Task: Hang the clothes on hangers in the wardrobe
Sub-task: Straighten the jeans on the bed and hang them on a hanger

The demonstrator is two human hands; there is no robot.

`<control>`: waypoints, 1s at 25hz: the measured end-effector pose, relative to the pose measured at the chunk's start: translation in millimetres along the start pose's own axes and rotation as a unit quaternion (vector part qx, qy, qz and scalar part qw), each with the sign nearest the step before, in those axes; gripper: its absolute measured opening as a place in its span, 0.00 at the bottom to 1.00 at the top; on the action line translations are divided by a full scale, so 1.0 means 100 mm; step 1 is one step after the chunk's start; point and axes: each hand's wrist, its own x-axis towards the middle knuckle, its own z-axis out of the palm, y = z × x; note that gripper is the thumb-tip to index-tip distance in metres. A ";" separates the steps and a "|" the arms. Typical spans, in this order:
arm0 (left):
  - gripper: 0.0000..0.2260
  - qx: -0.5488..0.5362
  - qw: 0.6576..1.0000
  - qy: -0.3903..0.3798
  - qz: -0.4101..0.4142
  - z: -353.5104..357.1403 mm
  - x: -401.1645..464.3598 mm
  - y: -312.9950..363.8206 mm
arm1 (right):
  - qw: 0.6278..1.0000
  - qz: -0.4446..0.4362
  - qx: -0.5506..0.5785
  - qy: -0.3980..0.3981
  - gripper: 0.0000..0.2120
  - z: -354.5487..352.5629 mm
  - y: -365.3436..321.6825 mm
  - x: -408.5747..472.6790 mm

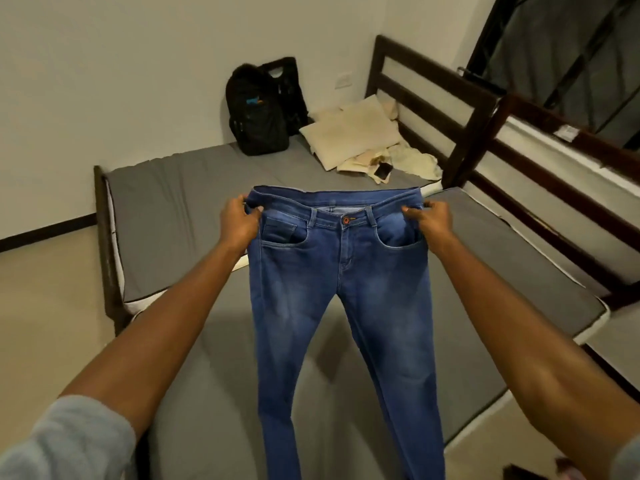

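Past my arms, a black backpack (257,112) leans against the wall on the far grey mattress (180,202), with cream pillows (349,133) and a dark phone (383,171) beside it, then the dark wooden bed frame (433,109). My left hand (239,220) is clenched on the waistband's left end, and my right hand (433,221) pinches its right end. The blue jeans (332,306) hang between them, front towards me, legs dropping over the near mattress.

Jeans (341,306) cut off at the bottom edge, hems unseen (both legs). Fingertips of left hand (239,221) and right hand (433,223) tucked behind the waistband.
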 end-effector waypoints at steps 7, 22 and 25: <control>0.20 0.184 0.972 -0.030 -0.145 1.18 0.06 -2.33 | 0.948 0.116 -0.285 -0.081 0.29 1.39 2.29 0.70; 0.24 0.317 0.829 -0.339 -0.314 1.95 -3.23 -4.48 | 0.846 0.131 -0.450 -0.254 0.18 1.19 5.46 -1.99; 0.13 0.340 0.838 -0.324 -0.279 1.92 -3.38 -4.75 | 0.812 0.126 -0.533 -0.202 0.25 1.32 5.74 -2.31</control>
